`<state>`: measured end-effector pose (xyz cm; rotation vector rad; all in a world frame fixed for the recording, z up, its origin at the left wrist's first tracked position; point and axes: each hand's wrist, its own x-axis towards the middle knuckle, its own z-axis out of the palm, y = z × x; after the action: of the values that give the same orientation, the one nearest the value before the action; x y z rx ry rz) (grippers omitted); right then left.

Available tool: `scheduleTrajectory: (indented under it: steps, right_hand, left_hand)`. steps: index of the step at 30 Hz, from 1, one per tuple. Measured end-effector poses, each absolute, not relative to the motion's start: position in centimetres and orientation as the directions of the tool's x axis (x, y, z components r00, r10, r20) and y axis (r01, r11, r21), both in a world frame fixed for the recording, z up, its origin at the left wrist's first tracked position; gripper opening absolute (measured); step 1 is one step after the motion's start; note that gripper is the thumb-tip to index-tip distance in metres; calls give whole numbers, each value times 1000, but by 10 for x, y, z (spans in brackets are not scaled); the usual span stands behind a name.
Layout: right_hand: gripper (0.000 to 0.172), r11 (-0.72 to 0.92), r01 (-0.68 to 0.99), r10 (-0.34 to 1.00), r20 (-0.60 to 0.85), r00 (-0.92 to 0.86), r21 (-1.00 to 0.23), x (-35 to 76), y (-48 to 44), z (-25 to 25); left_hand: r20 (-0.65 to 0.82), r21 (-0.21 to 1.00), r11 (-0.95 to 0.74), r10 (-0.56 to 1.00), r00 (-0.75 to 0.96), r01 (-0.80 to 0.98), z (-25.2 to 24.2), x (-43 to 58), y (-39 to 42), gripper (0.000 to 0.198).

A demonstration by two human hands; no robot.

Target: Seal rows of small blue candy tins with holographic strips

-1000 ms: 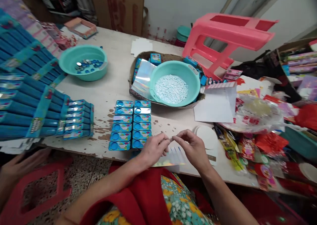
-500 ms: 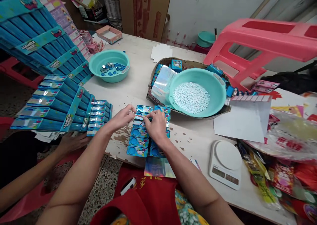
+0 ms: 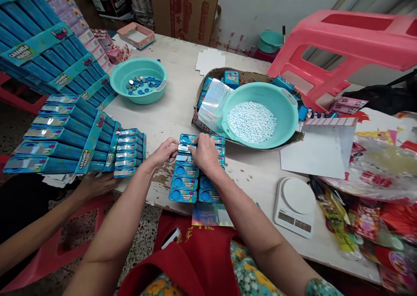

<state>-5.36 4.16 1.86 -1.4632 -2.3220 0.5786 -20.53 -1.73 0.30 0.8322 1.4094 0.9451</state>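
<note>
Two columns of small blue boxes (image 3: pixel 184 183) with round windows lie at the table's front edge. Over the second box of the left column, my right hand (image 3: pixel 206 153) presses a shiny strip (image 3: pixel 185 148) down, its fingers bent together. My left hand (image 3: pixel 165 151) is curled at the left end of that box, fingers pressed together; whether it holds anything is too small to tell. A holographic sheet (image 3: pixel 211 214) sticks out below the boxes, under my right forearm.
A teal basin of pale pellets (image 3: pixel 289 113) sits on a carton behind my hands. Another teal basin (image 3: pixel 117 79) stands back left. Stacked blue boxes (image 3: pixel 81 131) and another person's hand (image 3: pixel 96 185) are left, a white scale (image 3: pixel 295 207) right.
The shiny strip, held between both hands before, now lies on the box under my right fingers. My left hand has drawn slightly away to the left. The view has shifted a little.
</note>
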Motion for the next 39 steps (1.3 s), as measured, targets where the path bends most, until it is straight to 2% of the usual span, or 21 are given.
scheduleTrajectory:
  steps: [5,9,12,14,16,18,20,21,22,23,24,26,27,29,32,39]
  right_hand:
    - [12,428,759,883,46,-468,-491,-51,44,18]
    - [10,432,738,877,51,-477,-518,-52,44,14]
    - [6,415,733,881,38,-471,-538,-56,44,13]
    - [10,404,720,883,35,-468,-564,-53,45,16]
    - [19,420,646,872,88,-481,-638,-36,44,22]
    - [23,442,525,868,199,-454,-728,0,39,30]
    - [19,429,451,895,300,-330,-783,50,27,35]
    - [17,402,453,914,323,-244,-796,76,18,34]
    - [16,361,476,932,324,-161,-802,102,7,31]
    - [15,316,512,947,301,-114,-799,126,-5,25]
    - [15,279,556,959,255,-123,-783,147,-17,16]
    - [17,276,649,956,133,-262,-708,176,-40,-7]
    - [19,300,693,936,64,-345,-656,185,-50,-19]
    - [21,347,758,889,-64,-454,-553,195,-66,-41]
    - [21,380,815,869,-134,-477,-438,199,-80,-57]
    - [35,602,778,795,44,-605,-181,206,-102,-68]
  left_hand:
    - [-433,901,434,896,-100,-12,1,-202,-16,12]
    - [-485,871,491,864,-136,17,-13,-201,-20,19]
    - [-538,814,573,805,-248,94,-27,-200,-24,23]
    - [-523,770,609,772,-360,188,-28,-201,-27,25]
    - [-419,740,604,758,-500,296,-17,-200,-36,25]
    - [-188,740,535,745,-640,406,5,-190,-54,21]
    - [118,759,398,694,-710,515,32,-167,-80,18]
    - [189,764,351,681,-708,541,45,-150,-94,18]
    - [204,771,289,732,-650,567,54,-131,-107,18]
    - [153,785,198,856,-493,587,60,-109,-118,17]
    - [51,799,110,967,-249,591,61,-86,-126,17]
    - [-133,814,-13,969,208,581,49,-42,-129,20]
    - [-205,801,-47,915,348,597,36,-22,-125,23]
    - [-345,714,-39,849,400,699,5,8,-111,30]
    - [-527,570,58,792,309,820,-38,28,-93,28]
    - [-496,538,68,832,250,840,-73,30,-87,34]
